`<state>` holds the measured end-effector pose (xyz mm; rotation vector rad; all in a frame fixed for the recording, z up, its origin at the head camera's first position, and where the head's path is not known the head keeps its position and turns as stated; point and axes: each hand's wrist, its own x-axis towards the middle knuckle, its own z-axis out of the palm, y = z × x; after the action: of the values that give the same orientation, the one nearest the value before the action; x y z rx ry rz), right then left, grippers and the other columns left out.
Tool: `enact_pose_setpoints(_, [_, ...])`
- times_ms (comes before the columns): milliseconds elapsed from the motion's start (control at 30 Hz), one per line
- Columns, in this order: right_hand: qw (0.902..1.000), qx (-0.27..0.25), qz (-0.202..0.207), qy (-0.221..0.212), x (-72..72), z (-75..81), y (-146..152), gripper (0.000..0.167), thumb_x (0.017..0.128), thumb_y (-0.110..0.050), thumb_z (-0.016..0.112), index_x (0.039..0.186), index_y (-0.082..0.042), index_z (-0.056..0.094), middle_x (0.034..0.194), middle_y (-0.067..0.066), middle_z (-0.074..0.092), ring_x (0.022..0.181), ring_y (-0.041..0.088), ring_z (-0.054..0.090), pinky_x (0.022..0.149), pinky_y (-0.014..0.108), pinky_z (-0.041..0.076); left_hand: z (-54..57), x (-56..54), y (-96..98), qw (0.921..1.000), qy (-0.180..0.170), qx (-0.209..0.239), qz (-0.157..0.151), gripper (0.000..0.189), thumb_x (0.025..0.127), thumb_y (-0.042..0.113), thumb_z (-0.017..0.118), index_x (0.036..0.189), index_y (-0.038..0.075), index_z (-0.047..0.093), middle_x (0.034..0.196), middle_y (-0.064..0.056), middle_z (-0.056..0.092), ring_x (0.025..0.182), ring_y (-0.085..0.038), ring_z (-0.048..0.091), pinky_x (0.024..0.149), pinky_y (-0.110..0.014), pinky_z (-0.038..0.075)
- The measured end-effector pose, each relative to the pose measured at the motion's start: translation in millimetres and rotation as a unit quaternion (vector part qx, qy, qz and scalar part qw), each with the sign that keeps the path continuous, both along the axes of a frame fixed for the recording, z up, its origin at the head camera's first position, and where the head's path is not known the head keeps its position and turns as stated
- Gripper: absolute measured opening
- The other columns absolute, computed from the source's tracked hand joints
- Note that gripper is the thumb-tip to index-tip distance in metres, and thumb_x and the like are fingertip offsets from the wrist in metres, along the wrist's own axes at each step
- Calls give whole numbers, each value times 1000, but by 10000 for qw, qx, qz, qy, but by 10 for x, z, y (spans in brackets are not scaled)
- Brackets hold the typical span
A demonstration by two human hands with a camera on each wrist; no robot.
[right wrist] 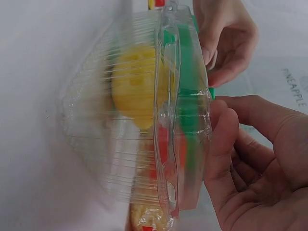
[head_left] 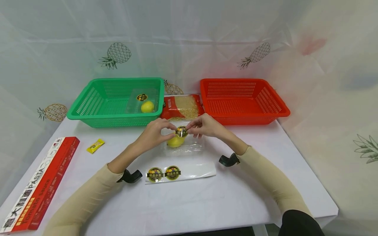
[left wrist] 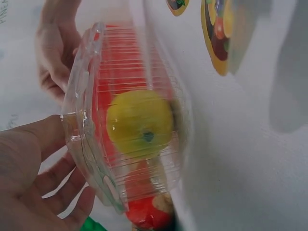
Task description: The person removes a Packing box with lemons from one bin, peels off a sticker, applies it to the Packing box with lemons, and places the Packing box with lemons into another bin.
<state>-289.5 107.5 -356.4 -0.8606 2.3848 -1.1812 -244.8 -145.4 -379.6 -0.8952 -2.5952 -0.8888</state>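
Note:
A clear plastic fruit box [head_left: 192, 147] with a yellow lemon [left wrist: 139, 123] inside lies on the table before me. Over its lid is a round black-and-gold sticker [head_left: 181, 131]. My left hand [head_left: 156, 133] pinches the sticker's left edge between thumb and index finger; its other fingers spread loosely beside the lid in the left wrist view. From the opposite side my right hand [head_left: 203, 126] pinches the right edge, fingertips right at the lid. Closer to me lies a white backing strip [head_left: 195, 171] bearing two more such stickers [head_left: 172, 172].
Behind stand a green basket [head_left: 118, 122], holding another stickered box with a lemon [head_left: 147, 106], and a red basket [head_left: 248, 120]. Between them lies a pasta bag [head_left: 186, 107]. At left are a red-and-white pasta box [head_left: 44, 180] and a small yellow packet [head_left: 95, 146].

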Motion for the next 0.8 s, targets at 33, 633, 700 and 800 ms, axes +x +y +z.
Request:
enact_pose_setpoints(33, [10000, 9, 7, -7, -1, 8, -2, 19, 89, -15, 73, 104, -4, 75, 94, 23, 73, 65, 21, 67, 61, 31, 59, -1, -9, 4, 10000, 13, -12, 10, 19, 85, 22, 77, 101, 12, 75, 98, -6, 75, 97, -20, 62, 86, -40, 50])
enact_pose_setpoints(633, [9993, 379, -15, -52, -39, 41, -43, 19, 90, -17, 72, 105, -6, 76, 97, 21, 74, 63, 18, 65, 60, 28, 58, 4, -51, 13, 9998, -158, -124, -56, 12, 86, 19, 76, 96, 13, 79, 96, 0, 75, 99, -21, 62, 86, -40, 48])
enact_pose_setpoints(700, [9992, 394, -32, -62, -44, 44, -42, 19, 90, -18, 72, 105, -6, 75, 98, 21, 74, 62, 18, 65, 60, 28, 58, 5, -54, 12, 9997, -153, -152, -63, 12, 86, 19, 76, 97, 13, 79, 97, 0, 75, 99, -21, 61, 86, -40, 47])
enact_pose_setpoints(800, [9991, 423, -44, -64, -49, 46, -40, 20, 90, -18, 71, 106, -7, 75, 99, 20, 74, 62, 17, 65, 61, 28, 58, 9, -55, 12, 9997, -136, -184, -68, 12, 86, 19, 76, 96, 13, 79, 97, -1, 75, 99, -21, 61, 85, -40, 47])
